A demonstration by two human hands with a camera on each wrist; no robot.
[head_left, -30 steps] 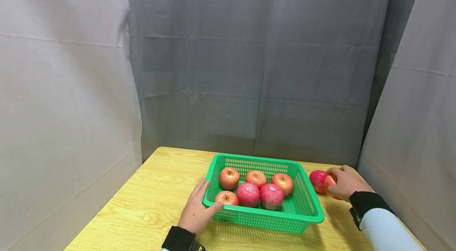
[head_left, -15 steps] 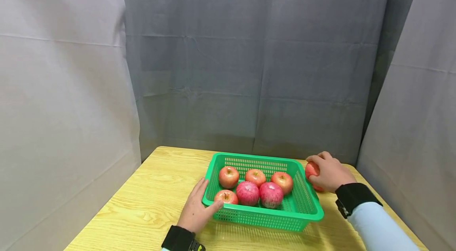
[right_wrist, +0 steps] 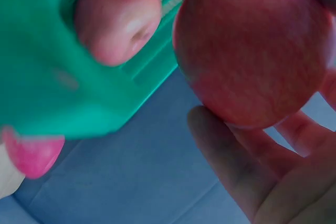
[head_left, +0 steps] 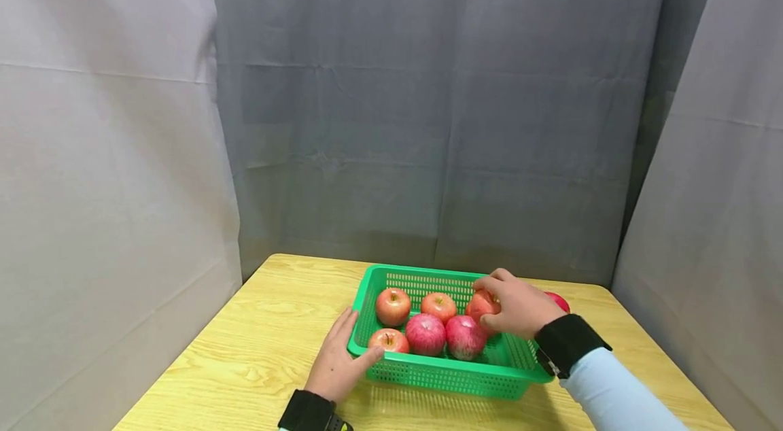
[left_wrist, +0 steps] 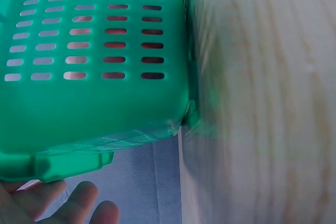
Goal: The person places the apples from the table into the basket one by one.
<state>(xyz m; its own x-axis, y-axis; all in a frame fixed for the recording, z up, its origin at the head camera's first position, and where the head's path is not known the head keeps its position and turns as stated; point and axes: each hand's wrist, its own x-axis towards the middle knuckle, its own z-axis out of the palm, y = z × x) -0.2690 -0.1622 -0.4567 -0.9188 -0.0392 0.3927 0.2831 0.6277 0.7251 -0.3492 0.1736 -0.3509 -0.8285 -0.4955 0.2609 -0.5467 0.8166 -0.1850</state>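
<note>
My right hand [head_left: 520, 305] holds a red apple [right_wrist: 252, 51] between thumb and fingers, over the right part of a green plastic basket [head_left: 453, 372]. In the head view, that apple covers most of a basket apple behind it. My left hand [head_left: 339, 359] rests at the basket's near left corner, its thumb on the front rim and its fingers along the left side. In the left wrist view, fingertips [left_wrist: 84, 195] lie spread just under the rim. Inside the basket are several apples, among them a dark pink one [head_left: 425, 334] and a paler one [head_left: 393, 306].
Another red apple [head_left: 558, 302] sits on the wooden table [head_left: 245, 349] to the basket's right, partly behind the right hand. Grey cloth [head_left: 367, 111] hangs past the far table edge, with pale cloth [head_left: 110, 179] on the left and right.
My right hand has carried the apple left from the table's right side, across the basket's right rim and over the basket. My left hand and the basket have stayed in place.
</note>
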